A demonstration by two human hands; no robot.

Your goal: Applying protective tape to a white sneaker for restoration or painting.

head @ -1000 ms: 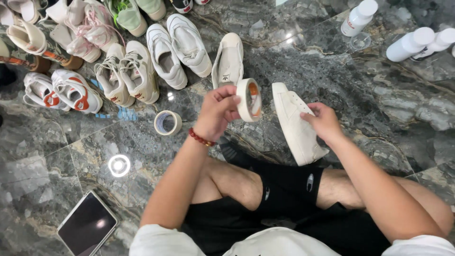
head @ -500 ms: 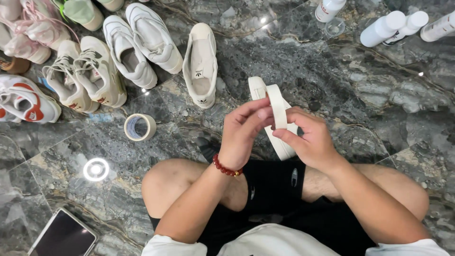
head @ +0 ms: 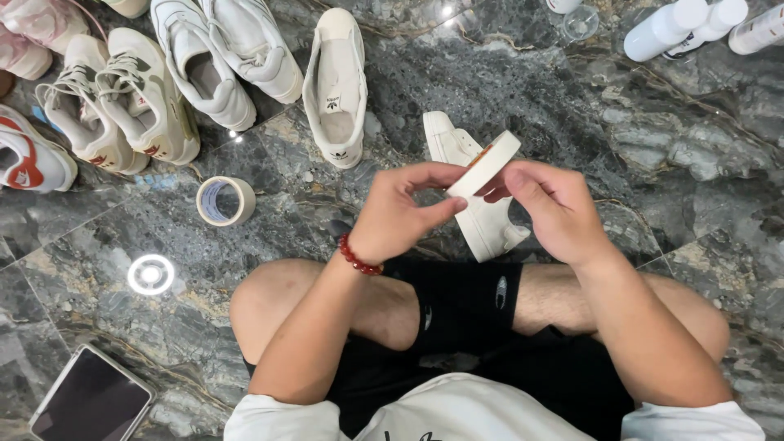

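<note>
Now | tape roll (head: 487, 162) pinched between left hand (head: 398, 217) and right hand (head: 552, 207) | above white shoe (head: 478, 214)

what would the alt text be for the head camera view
Seen from above, a seated person's left hand and right hand hold a roll of tape over a white sneaker on a dark marble floor. A second tape roll, more sneakers, white bottles and a phone lie around.

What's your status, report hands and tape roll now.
Left hand and right hand both grip the tape roll over the lap. White shoe on the floor beneath. Second tape roll lies apart, left.
</note>
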